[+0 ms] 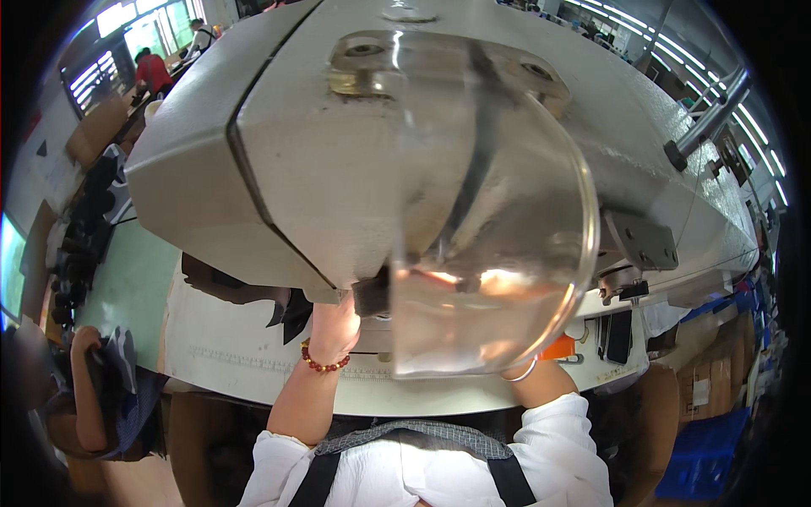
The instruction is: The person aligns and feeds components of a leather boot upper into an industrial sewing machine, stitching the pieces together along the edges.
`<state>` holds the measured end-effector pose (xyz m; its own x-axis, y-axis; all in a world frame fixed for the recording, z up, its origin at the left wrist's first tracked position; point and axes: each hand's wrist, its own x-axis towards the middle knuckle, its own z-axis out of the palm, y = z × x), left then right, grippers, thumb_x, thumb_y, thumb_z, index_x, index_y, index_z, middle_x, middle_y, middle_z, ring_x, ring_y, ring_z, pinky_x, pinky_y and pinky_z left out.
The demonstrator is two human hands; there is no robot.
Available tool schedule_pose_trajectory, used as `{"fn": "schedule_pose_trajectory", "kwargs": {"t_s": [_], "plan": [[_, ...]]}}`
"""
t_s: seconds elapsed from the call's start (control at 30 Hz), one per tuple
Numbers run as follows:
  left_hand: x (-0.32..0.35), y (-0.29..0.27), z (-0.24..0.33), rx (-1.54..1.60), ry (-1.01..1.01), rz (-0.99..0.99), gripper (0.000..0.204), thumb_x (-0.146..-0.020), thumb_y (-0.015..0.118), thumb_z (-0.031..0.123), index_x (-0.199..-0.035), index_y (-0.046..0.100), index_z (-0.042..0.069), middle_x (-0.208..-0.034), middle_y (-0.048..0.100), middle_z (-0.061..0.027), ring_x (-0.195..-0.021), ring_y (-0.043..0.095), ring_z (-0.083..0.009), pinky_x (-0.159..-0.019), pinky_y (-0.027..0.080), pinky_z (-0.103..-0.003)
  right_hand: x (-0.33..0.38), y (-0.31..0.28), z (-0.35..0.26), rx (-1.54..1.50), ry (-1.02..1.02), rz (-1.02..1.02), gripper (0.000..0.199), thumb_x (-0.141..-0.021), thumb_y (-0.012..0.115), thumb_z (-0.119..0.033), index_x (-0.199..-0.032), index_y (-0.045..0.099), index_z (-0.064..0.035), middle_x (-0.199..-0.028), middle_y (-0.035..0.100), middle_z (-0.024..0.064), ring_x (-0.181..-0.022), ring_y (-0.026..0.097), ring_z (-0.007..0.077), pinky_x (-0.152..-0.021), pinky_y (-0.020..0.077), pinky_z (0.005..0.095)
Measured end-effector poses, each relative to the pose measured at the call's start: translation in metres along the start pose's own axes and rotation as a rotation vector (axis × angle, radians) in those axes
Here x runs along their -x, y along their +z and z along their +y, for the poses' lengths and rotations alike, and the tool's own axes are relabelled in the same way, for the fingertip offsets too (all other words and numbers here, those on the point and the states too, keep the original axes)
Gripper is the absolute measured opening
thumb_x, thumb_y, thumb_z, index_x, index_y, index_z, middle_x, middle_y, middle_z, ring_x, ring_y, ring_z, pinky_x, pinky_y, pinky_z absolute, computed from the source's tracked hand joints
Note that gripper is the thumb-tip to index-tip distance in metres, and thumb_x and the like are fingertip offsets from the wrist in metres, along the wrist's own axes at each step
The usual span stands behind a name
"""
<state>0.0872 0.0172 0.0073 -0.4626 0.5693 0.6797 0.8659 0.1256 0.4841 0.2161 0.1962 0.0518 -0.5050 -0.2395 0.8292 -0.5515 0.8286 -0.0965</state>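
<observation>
A big pale grey industrial sewing machine [312, 160] fills the upper middle, and a clear curved plastic guard [498, 329] hangs from its front. My left hand [336, 324], with a red bead bracelet at its wrist, reaches under the left end of the machine head. Its fingers are hidden there. Dark pieces of material [296, 317] lie beside it on the left. My right hand [517, 370], wearing a bangle, is behind the guard; blur and glare cover its fingers, so what it holds does not show. Below both hands runs the white worktable [245, 359] with a printed ruler scale.
An orange item [559, 347] and a dark, flat, phone-like object [619, 336] lie right of my right wrist. Cardboard boxes [718, 372] and a blue crate [705, 452] stand at right. At left, another person's arm [89, 380] rests near a green table [127, 279] with dark items along it.
</observation>
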Motion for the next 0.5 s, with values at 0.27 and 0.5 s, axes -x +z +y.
{"fn": "schedule_pose_trajectory", "kwargs": {"t_s": [0.27, 0.5], "plan": [[0.003, 0.009, 0.000, 0.942, -0.655, 0.180, 0.033, -0.089, 0.048, -0.004, -0.122, 0.049, -0.003, -0.120, 0.053, -0.0083, -0.106, 0.049, -0.0167, -0.093, 0.040, -0.030, 0.007, -0.001, -0.001, -0.075, 0.077, -0.016, 0.023, -0.073, 0.069, -0.012, -0.093, 0.068, -0.0012, -0.097, 0.067, 0.0133, -0.088, 0.066, 0.0263, -0.080, 0.0540, 0.0377], [-0.008, 0.001, 0.001, 0.288, -0.277, -0.004, 0.038, -0.085, 0.044, -0.011, -0.122, 0.050, -0.004, -0.123, 0.053, -0.0125, -0.110, 0.049, -0.0248, -0.098, 0.038, -0.033, -0.003, -0.003, -0.016, -0.762, 0.616, 0.191, 0.024, -0.073, 0.068, -0.009, -0.095, 0.068, 0.0000, -0.096, 0.067, 0.0137, -0.088, 0.066, 0.0261, -0.081, 0.0537, 0.0375]]}}
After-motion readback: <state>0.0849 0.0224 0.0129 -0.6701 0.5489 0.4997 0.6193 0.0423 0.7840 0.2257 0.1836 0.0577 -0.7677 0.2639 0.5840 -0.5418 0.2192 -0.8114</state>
